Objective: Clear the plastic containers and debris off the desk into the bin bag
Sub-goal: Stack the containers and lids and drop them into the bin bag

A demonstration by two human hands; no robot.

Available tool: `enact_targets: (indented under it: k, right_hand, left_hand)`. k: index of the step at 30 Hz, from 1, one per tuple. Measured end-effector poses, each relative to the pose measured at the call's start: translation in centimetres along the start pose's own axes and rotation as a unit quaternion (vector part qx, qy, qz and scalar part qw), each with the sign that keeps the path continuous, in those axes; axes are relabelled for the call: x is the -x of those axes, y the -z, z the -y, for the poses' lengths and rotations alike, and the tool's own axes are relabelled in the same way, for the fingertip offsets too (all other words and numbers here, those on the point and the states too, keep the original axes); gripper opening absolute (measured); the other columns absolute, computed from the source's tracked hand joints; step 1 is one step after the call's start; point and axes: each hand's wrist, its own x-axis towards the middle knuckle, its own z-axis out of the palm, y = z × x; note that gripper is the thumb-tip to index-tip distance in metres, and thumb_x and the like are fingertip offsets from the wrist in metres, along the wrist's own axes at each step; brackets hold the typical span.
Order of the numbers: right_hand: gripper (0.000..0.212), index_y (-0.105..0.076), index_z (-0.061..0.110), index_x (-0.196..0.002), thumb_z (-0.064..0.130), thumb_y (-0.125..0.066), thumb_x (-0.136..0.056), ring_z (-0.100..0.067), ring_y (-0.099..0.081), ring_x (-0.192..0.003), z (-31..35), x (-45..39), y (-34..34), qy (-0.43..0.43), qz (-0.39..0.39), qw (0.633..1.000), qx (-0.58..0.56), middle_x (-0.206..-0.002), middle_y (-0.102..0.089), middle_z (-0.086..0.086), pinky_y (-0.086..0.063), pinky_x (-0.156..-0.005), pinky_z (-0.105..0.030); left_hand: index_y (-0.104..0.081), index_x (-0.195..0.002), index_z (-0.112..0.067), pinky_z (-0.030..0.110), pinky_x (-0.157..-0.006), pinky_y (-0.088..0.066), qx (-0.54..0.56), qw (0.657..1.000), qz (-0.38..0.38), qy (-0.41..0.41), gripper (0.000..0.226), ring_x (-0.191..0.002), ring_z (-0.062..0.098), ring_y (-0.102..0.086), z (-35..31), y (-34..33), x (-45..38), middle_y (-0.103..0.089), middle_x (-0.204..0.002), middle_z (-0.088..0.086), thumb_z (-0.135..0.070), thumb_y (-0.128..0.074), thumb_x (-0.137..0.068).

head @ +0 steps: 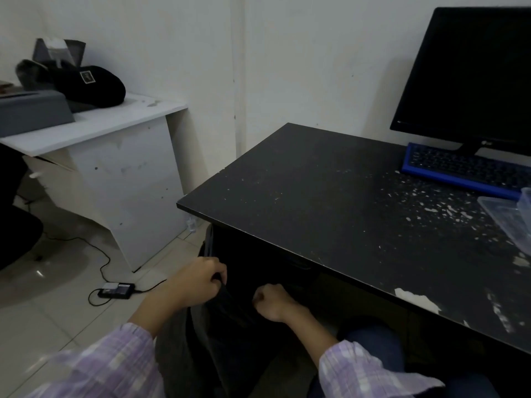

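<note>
A black bin bag [227,326] hangs below the front left edge of the black desk [316,202]. My left hand [198,280] grips the bag's rim on the left. My right hand [273,301] grips the rim on the right, fingers curled. Clear plastic containers [508,216] lie at the desk's right edge, partly cut off by the frame. White flecks of debris [431,208] are scattered over the right half of the desktop, and bigger white patches [416,297] show near the front edge.
A blue-framed keyboard [465,170] and a black monitor [471,76] stand at the desk's back right. A white side table [115,122] to the left carries a dark bag and a grey box. A power adapter [116,290] with cable lies on the tiled floor.
</note>
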Motion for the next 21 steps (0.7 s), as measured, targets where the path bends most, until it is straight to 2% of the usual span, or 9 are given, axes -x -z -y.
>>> enact_targets:
  k: [4, 7, 13, 17, 21]
  right_hand:
    - [0.026, -0.066, 0.014, -0.110, 0.017, -0.048, -0.092, -0.027, -0.061, -0.108, 0.5, 1.7, 1.3, 0.036, -0.058, 0.998, -0.018, -0.119, -0.063, -0.011, -0.051, -0.095, -0.036]
    - [0.023, -0.067, 0.017, -0.107, 0.019, -0.050, -0.092, -0.023, -0.063, -0.101, 1.1, 3.9, 2.5, 0.060, -0.108, 0.992, -0.022, -0.114, -0.064, -0.008, -0.054, -0.089, -0.036]
    - [0.023, -0.064, 0.022, -0.112, 0.023, -0.052, -0.093, -0.013, -0.063, -0.094, 1.7, 10.4, 5.4, 0.113, -0.197, 0.973, -0.037, -0.107, -0.065, 0.001, -0.056, -0.082, -0.032]
    - [0.019, -0.067, 0.024, -0.104, 0.025, -0.054, -0.091, -0.006, -0.064, -0.088, 1.1, 14.4, 7.8, 0.135, -0.269, 0.953, -0.044, -0.098, -0.069, 0.006, -0.056, -0.080, -0.030]
    - [0.015, -0.067, 0.029, -0.097, 0.030, -0.056, -0.088, -0.004, -0.064, -0.083, -1.0, 17.3, 10.8, 0.113, -0.341, 0.933, -0.028, -0.089, -0.069, 0.011, -0.056, -0.079, -0.033]
  left_hand:
    - [-0.063, -0.105, -0.019, 0.025, -0.080, -0.038, -0.039, 0.998, -0.046, 0.010, 0.026, -0.103, 0.016, -0.050, -1.6, -0.6, -0.3, -0.057, -0.108, -0.003, -0.024, -0.046, -0.086]
    - [-0.062, -0.106, -0.023, 0.032, -0.086, -0.045, -0.050, 0.995, -0.087, 0.003, 0.035, -0.103, 0.018, -0.052, -2.8, -0.6, -0.2, -0.057, -0.109, -0.003, -0.039, -0.041, -0.084]
    - [-0.062, -0.096, -0.024, 0.031, -0.078, -0.048, -0.014, 0.979, -0.197, -0.057, 0.015, -0.096, 0.010, -0.053, -6.4, 1.2, -0.1, -0.059, -0.097, -0.010, -0.027, -0.049, -0.090]
    - [-0.061, -0.091, -0.025, 0.034, -0.075, -0.051, 0.011, 0.968, -0.230, -0.098, 0.012, -0.087, 0.009, -0.057, -9.8, 3.2, -0.6, -0.060, -0.089, -0.012, -0.028, -0.049, -0.090]
    - [-0.062, -0.089, -0.023, 0.031, -0.070, -0.048, 0.031, 0.959, -0.253, -0.122, 0.012, -0.080, 0.012, -0.057, -14.1, 4.5, -2.3, -0.059, -0.085, -0.008, -0.028, -0.050, -0.090]
